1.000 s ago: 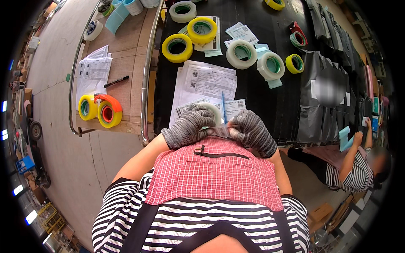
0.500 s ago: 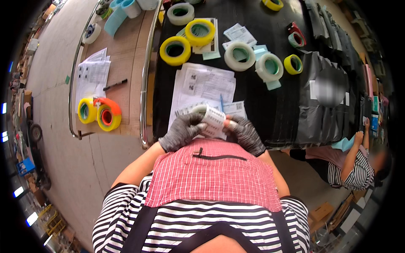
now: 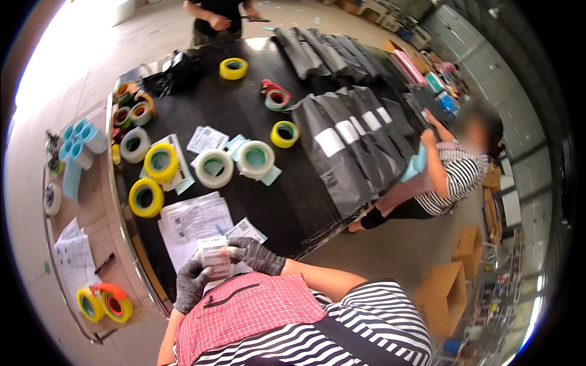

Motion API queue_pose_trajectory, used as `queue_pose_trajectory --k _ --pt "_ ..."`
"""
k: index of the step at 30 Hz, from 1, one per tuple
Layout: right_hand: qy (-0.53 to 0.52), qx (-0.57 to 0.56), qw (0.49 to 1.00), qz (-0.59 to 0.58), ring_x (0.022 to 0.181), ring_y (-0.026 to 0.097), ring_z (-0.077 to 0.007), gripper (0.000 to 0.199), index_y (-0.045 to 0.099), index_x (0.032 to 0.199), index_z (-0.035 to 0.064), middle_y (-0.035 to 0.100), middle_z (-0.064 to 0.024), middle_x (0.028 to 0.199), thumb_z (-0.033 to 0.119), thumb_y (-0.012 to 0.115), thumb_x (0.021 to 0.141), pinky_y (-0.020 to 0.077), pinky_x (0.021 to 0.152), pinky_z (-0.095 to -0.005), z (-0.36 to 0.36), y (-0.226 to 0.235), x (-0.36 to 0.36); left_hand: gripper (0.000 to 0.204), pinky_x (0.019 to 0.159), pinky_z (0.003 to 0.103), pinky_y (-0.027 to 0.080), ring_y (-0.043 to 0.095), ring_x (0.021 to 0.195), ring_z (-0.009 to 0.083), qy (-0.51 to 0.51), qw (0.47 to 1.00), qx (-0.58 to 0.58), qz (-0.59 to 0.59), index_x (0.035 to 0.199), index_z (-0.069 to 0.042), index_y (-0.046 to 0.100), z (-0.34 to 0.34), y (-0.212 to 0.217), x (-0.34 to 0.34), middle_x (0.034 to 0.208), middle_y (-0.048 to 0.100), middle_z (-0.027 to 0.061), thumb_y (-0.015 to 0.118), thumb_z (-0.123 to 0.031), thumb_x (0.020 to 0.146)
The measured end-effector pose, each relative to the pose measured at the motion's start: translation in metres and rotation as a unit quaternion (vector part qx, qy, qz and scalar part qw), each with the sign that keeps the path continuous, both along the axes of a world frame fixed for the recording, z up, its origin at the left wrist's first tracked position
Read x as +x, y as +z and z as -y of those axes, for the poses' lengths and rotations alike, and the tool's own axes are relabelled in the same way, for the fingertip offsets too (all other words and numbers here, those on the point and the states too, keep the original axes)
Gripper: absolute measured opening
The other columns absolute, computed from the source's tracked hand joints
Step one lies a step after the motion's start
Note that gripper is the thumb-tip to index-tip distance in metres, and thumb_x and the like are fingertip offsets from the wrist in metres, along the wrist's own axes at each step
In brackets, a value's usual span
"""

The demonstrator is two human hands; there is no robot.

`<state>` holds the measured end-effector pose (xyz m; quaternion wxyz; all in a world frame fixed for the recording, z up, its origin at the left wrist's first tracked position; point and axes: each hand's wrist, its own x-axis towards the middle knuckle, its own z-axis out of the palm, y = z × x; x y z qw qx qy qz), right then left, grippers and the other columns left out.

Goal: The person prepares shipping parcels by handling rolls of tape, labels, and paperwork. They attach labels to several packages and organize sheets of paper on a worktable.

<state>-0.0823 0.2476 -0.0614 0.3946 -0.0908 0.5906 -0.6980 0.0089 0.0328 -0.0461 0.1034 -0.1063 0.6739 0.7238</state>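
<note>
In front of my apron I hold a white strip of barcode labels point(image 3: 215, 258) between both gloved hands. My left hand point(image 3: 194, 284) is closed on its lower left side, the thumb lying over its face. The fingers of my right hand point(image 3: 257, 255) pinch its right edge near the top. Just beyond the strip, printed sheets point(image 3: 195, 221) lie stacked on the black table point(image 3: 287, 204). A smaller label sheet point(image 3: 247, 230) lies beside them, close to my right hand. A blue pen point(image 3: 220, 230) is partly visible there.
Yellow tape rolls point(image 3: 146, 197) and white tape rolls point(image 3: 255, 158) lie across the table. Grey packages point(image 3: 345, 143) cover its right side. A co-worker point(image 3: 448, 171) stands at the right, another person point(image 3: 217, 21) at the far edge. A side cart point(image 3: 131, 305) carries a tape dispenser point(image 3: 110, 300).
The view has swung to the right and up, bringing in the packages, the co-worker and the far person. Both hands still hold the label strip, now turned more upright with its face showing.
</note>
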Motion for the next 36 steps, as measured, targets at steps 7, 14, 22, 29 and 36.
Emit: queue_pose_trajectory --k 7,14,22,29,36 --pt "-0.050 0.017 0.997 -0.051 0.094 0.060 -0.0161 0.032 0.065 0.110 -0.0019 0.067 -0.0090 0.098 0.026 0.063 0.094 0.0479 0.089 -0.0331 -0.001 -0.010 0.003 0.023 0.081 0.031 0.054 0.064 0.089 0.0144 -0.011 0.999 0.015 0.044 0.109 0.005 0.065 -0.002 0.006 -0.004 0.096 0.070 0.0093 0.068 -0.007 0.089" --pt "-0.051 0.026 0.997 -0.043 0.095 0.060 -0.0161 0.032 0.065 0.110 -0.0026 0.068 -0.0097 0.099 0.024 0.063 0.094 0.0477 0.089 -0.0329 0.002 -0.010 0.004 0.027 0.086 0.033 0.054 0.064 0.092 0.0165 -0.012 0.997 0.052 0.047 0.112 0.005 0.063 -0.001 0.010 -0.003 0.101 0.069 0.0102 0.069 -0.005 0.088" --pt "-0.048 0.029 0.998 -0.025 0.094 0.060 -0.0149 0.033 0.065 0.110 -0.0036 0.067 -0.0087 0.098 0.026 0.062 0.094 0.0482 0.087 -0.0319 -0.002 -0.007 0.003 0.030 0.092 0.033 0.051 0.062 0.101 0.0182 -0.036 0.997 0.032 0.056 0.118 0.006 0.060 -0.003 0.011 -0.006 0.110 0.067 0.0119 0.060 0.004 0.088" --pt "-0.013 -0.002 0.998 -0.065 0.098 0.059 -0.0150 0.033 0.064 0.115 0.0009 0.066 -0.0063 0.102 0.025 0.063 0.093 0.0485 0.089 -0.0327 -0.004 -0.015 -0.003 0.028 0.089 0.031 0.051 0.062 0.097 0.0169 -0.045 0.998 -0.023 0.028 0.115 0.006 0.062 -0.004 0.004 -0.016 0.107 0.068 0.0104 0.063 -0.005 0.089" --pt "-0.140 -0.012 0.989 -0.037 0.094 0.063 -0.0158 0.020 0.063 0.109 0.0018 0.066 -0.0095 0.109 0.012 0.056 0.094 0.0521 0.085 -0.0316 -0.019 -0.004 -0.014 0.050 0.094 0.042 0.048 0.057 0.110 0.0354 -0.035 0.902 -0.429 -0.024 0.129 -0.008 0.055 0.020 -0.013 -0.016 0.124 0.055 0.0207 0.071 -0.026 0.085"
